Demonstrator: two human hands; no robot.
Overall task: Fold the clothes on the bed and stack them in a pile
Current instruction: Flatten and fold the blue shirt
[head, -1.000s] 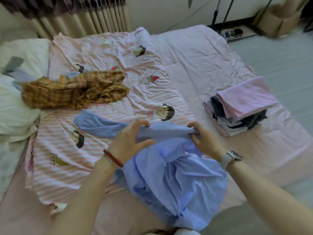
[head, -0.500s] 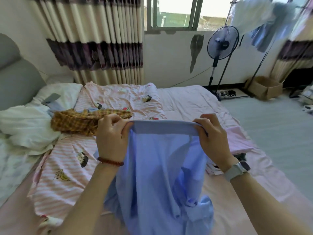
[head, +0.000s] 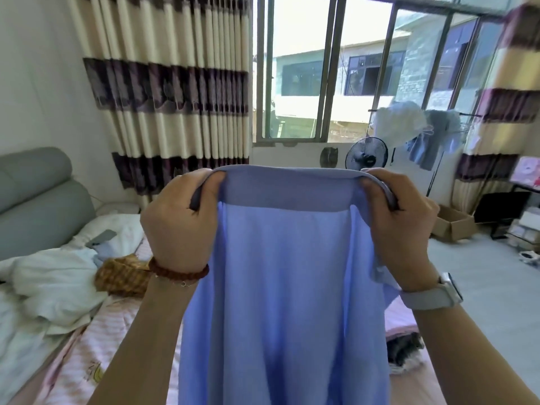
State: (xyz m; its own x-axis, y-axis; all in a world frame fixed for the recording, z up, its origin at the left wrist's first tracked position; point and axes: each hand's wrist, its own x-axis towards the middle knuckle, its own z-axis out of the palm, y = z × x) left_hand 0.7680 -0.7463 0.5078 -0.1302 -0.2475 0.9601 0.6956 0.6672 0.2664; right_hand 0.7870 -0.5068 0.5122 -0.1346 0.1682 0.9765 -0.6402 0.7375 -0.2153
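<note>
My left hand [head: 178, 220] and my right hand [head: 400, 226] hold a light blue garment [head: 286, 287] up in front of me, above the bed [head: 87, 355]. Each grip is closed on the garment: the fingers of both hands are curled round its upper band, one hand at either end, and the band runs taut and nearly level between them. Below the band the cloth hangs in long vertical folds and passes out of view at the lower edge. A small flap of the same cloth shows beside my right wrist.

A red bead bracelet [head: 178, 271] circles my left wrist; a watch [head: 435, 293] with a pale strap circles my right wrist.

On the bed, left of the hanging cloth, lies a crumpled yellow plaid garment [head: 122, 276], touching a pink striped quilt [head: 87, 361] with cartoon prints. Further left is rumpled white bedding [head: 49, 282], and behind it a grey padded headboard [head: 38, 200]. To the right, partly hidden by the blue cloth and my right forearm, a pile of folded clothes [head: 404, 343] rests on the bed, pink on top and dark layers beneath.

Behind stand striped curtains [head: 166, 92], a window [head: 350, 68], a standing fan [head: 366, 154], clothes on a hanging rail [head: 418, 130], and a cardboard box [head: 453, 223] on the floor.
</note>
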